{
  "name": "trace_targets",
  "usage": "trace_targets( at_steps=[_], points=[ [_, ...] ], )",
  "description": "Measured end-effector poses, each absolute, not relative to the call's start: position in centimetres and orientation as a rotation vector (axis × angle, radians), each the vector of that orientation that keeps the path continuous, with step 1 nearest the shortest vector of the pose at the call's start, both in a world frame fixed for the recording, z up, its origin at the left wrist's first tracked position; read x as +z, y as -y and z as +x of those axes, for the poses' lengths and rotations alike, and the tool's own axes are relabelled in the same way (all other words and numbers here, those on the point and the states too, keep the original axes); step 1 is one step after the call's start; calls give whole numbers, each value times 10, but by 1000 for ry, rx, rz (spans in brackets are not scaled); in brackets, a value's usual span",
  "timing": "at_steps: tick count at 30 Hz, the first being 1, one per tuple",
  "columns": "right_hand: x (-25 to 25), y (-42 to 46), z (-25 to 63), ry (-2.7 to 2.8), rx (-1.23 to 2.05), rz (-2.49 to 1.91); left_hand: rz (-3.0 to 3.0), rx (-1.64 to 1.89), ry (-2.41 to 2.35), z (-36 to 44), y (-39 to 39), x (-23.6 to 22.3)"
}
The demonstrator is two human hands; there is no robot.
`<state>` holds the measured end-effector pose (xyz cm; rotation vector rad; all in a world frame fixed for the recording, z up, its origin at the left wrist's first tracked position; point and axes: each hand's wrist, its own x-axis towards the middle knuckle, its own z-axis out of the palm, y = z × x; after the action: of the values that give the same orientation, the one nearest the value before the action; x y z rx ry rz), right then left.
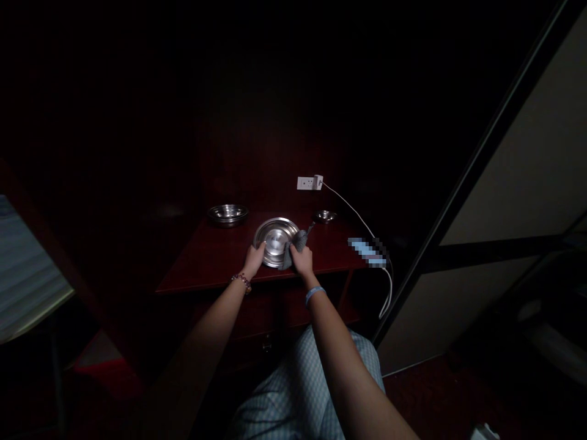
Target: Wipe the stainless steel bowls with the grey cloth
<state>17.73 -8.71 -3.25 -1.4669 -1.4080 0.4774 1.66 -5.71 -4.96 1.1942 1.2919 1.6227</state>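
— Left hand (255, 261) state?
— Pinching the rim of the steel basin (276, 240), located between both hands.
— Right hand (302, 260)?
— Clutching gray cloth (300, 239) against the basin (finger detail uncertain, dim light).

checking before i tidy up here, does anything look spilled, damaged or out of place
I see no spill or damage on the metal dish or tabletop, though it's dim. Only the white cable looks untidy, drooping in a loose loop near the tabletop's right end.

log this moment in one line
left hand: grips metal basin | right hand: holds gray cloth against metal basin | back left: stacked bowls | back right: small bowl | outlet: charger plugged in
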Motion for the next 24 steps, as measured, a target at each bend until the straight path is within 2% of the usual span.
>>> trace_targets(
  at_steps=[24],
  points=[
    [-33,86,178,1415,484,-1487,1220,1587,-1356,17,61,-45]
  ],
)
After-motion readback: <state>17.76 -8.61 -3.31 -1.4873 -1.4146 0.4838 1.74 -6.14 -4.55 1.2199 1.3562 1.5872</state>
